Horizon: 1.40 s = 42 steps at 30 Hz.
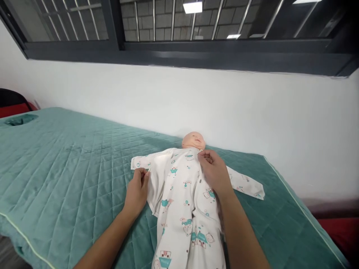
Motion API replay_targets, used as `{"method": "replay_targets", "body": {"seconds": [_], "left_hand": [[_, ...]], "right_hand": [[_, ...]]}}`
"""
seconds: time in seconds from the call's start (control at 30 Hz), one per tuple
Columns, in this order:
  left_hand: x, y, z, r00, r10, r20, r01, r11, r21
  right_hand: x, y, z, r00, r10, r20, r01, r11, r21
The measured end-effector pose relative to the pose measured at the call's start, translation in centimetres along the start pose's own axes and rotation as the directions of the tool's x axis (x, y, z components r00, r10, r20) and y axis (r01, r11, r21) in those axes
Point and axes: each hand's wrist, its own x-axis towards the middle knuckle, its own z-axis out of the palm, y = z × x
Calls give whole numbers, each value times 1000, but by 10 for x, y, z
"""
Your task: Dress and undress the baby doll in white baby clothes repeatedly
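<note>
A baby doll [194, 140] lies on its back, its head toward the wall, dressed in a white baby romper [179, 201] with green and pink printed pictures. The romper's front is unfastened along one edge, and small dots like snaps show there. Its sleeves stretch out to both sides. My left hand [138, 188] pinches the romper's edge just below the left sleeve [141, 161]. Up by the collar, my right hand [214, 170] has its fingers closed on the romper's front edge. The right sleeve [246, 184] lies flat beyond my right wrist.
A green quilted cover [84, 175] spreads over the bed, with a hole [21, 119] at its far left. Behind stands a white wall [157, 97] below a dark-framed window [179, 56]. Red objects [342, 237] show at the right and far left.
</note>
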Motion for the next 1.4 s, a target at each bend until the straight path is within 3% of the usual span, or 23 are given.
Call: {"method": "replay_targets", "body": {"seconds": [0.17, 0.23, 0.27, 0.3, 0.33, 0.37, 0.4, 0.43, 0.47, 0.57, 0.6, 0.67, 0.8, 0.87, 1.07, 1.17, 1.27, 1.33, 1.4], "left_hand": [[-1, 50, 1, 994, 82, -73, -91, 987, -133], [-9, 76, 0, 979, 204, 7, -200, 967, -156], [-15, 88, 0, 949, 293, 116, -275, 950, -147], [-21, 99, -1, 877, 395, 273, -371, 918, -137], [-27, 107, -2, 767, 478, 428, -471, 873, -131], [-31, 114, -2, 650, 530, 544, -557, 820, -133], [-33, 118, -2, 564, 549, 616, -611, 780, -136], [-33, 121, -3, 536, 544, 645, -625, 770, -130], [-29, 123, -3, 567, 524, 636, -601, 791, -116], [-3, 128, 2, 814, 368, 449, -389, 920, -50], [10, 131, 6, 874, 316, 369, -333, 943, -18], [36, 135, 18, 927, 255, 276, -290, 952, 95], [68, 138, 44, 907, 179, 381, -321, 879, 353], [73, 133, 49, 889, 148, 434, -330, 864, 380], [83, 103, 36, 839, 190, 510, -252, 966, 54], [90, 98, 40, 882, 172, 439, -142, 985, -100], [88, 103, 50, 923, 78, 378, 61, 938, -342], [82, 109, 53, 897, 78, 436, 143, 881, -451], [76, 114, 55, 868, 117, 482, 141, 873, -467]], "right_hand": [[4, 5, -4, 1000, 18, 3, -18, 997, 77], [5, 7, -5, 1000, 24, -1, -24, 995, 93], [5, 8, -5, 1000, 25, -3, -24, 995, 99], [5, 9, -6, 1000, 26, -6, -25, 994, 104], [5, 8, -6, 1000, 28, -8, -27, 994, 109], [4, 7, -7, 999, 36, -5, -35, 993, 112], [3, 4, -7, 999, 47, 2, -47, 993, 109], [2, 2, -8, 998, 57, 9, -57, 994, 98], [1, -1, -9, 998, 60, 8, -60, 995, 78], [-1, -7, -9, 998, 34, -46, -34, 999, -5], [0, -7, -9, 997, 18, -73, -21, 999, -34], [2, -4, -7, 994, -4, -106, -5, 996, -86], [6, 0, -4, 996, 43, -80, -53, 991, -124], [6, 0, -3, 993, 104, -46, -110, 985, -133], [6, -4, 0, 986, 159, -41, -164, 959, -232], [7, -2, 0, 985, 165, -56, -174, 955, -242], [7, 1, -3, 983, 175, -54, -183, 958, -219], [8, 5, -5, 983, 179, -49, -185, 965, -185], [9, 9, -6, 983, 180, -42, -184, 969, -163]]}}
